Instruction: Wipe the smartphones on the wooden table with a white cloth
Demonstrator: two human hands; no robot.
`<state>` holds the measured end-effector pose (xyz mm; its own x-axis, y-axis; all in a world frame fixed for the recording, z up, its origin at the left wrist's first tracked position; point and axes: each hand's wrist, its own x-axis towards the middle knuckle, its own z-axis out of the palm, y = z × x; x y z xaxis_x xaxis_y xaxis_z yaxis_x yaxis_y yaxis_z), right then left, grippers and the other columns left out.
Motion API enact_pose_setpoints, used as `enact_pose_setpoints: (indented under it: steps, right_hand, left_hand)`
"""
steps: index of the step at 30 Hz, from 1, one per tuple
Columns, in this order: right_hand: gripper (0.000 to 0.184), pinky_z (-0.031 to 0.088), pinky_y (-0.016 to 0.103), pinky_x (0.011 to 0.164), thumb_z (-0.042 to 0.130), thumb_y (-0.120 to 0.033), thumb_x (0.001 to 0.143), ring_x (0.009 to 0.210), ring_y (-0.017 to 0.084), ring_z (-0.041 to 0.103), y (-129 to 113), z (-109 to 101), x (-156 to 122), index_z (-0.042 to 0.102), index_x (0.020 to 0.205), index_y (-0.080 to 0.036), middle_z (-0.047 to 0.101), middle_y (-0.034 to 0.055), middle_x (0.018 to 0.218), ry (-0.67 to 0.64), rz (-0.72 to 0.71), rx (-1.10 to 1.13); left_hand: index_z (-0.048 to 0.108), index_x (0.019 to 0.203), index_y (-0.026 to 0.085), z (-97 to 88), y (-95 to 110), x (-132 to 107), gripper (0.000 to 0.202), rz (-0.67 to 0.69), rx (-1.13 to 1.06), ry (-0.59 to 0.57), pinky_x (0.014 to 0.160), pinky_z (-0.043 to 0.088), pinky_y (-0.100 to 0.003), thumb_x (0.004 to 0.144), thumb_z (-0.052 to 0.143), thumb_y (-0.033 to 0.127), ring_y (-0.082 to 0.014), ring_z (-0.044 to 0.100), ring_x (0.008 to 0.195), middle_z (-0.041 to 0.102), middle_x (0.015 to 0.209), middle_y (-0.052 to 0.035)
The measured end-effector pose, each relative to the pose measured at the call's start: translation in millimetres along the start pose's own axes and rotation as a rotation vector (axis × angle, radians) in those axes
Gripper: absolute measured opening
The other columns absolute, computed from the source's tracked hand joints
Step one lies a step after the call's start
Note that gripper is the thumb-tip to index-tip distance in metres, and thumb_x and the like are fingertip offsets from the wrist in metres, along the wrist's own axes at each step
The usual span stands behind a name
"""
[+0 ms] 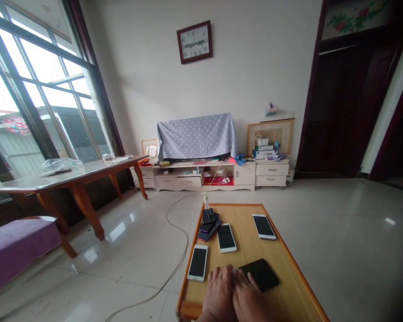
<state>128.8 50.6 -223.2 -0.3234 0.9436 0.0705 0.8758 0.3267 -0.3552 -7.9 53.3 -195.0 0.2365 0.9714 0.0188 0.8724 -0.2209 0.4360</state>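
Observation:
My left hand and my right hand lie side by side, fingers flat, on the near end of a low wooden table. The right fingertips touch the near edge of a black phone. A white phone lies just left of my left hand. Further up lie two more white phones, one in the middle and one to the right. A stack of dark phones sits at the far left, with a small bottle behind it.
A cable trails across the tiled floor left of the table. A long wooden table stands by the window. A purple stool is at the left. A cloth-covered TV on a white cabinet stands against the far wall.

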Motion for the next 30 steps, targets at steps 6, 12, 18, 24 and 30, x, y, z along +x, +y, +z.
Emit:
enact_pose_setpoints:
  steps: [6, 12, 18, 24, 30]
  right_hand:
    - [0.053, 0.018, 0.057, 0.120, 0.024, -0.038, 0.102, 0.141, 0.027, 0.042, 36.3, -15.9, 5.4, 0.057, 0.139, -0.021, 0.052, 0.0085, 0.147, 0.151, 0.135, 0.007]
    - [0.054, 0.019, 0.054, 0.121, 0.022, -0.041, 0.103, 0.137, 0.027, 0.047, 24.3, -10.9, 8.4, 0.050, 0.145, -0.021, 0.054, 0.0086, 0.145, 0.175, 0.137, 0.103]
    - [0.053, 0.015, 0.050, 0.123, 0.024, -0.039, 0.102, 0.138, 0.023, 0.046, -7.6, -5.1, 2.5, 0.044, 0.149, -0.025, 0.047, 0.0054, 0.150, 0.108, 0.021, 0.134]
    - [0.059, 0.010, 0.063, 0.120, 0.024, -0.052, 0.102, 0.140, 0.031, 0.043, 55.1, -23.5, 4.9, 0.054, 0.142, -0.021, 0.054, 0.0107, 0.145, 0.233, 0.269, -0.057]
    - [0.054, 0.011, 0.057, 0.122, 0.026, -0.049, 0.102, 0.139, 0.028, 0.044, 20.5, -19.3, -6.9, 0.058, 0.138, -0.024, 0.055, 0.0092, 0.144, 0.140, 0.158, -0.001]
  left_hand:
    - [0.044, 0.140, 0.023, 7.7, -2.4, -1.4, 0.081, -0.007, -0.015, 0.069, 0.111, 0.028, -0.040, 0.065, 0.062, 0.049, -0.0296, 0.048, 0.121, 0.058, 0.130, -0.0091]
    - [0.033, 0.151, 0.020, 10.8, -5.3, 0.8, 0.090, -0.006, 0.004, 0.026, 0.117, 0.023, -0.042, 0.071, 0.059, 0.053, -0.0314, 0.043, 0.131, 0.049, 0.146, -0.0100]
    - [0.027, 0.155, 0.023, 12.2, -6.4, 2.9, 0.078, -0.012, 0.030, -0.019, 0.119, 0.021, -0.042, 0.083, 0.045, 0.044, -0.0294, 0.037, 0.138, 0.033, 0.160, -0.0047]
    - [0.029, 0.153, 0.019, 10.0, -2.0, -2.3, 0.103, -0.034, -0.022, 0.050, 0.118, 0.024, -0.039, 0.061, 0.066, 0.048, -0.0308, 0.045, 0.130, 0.054, 0.141, -0.0103]
    - [0.026, 0.154, 0.018, 2.9, 0.8, -1.6, 0.094, -0.037, -0.015, 0.014, 0.117, 0.024, -0.038, 0.070, 0.059, 0.047, -0.0294, 0.044, 0.130, 0.053, 0.142, -0.0105]
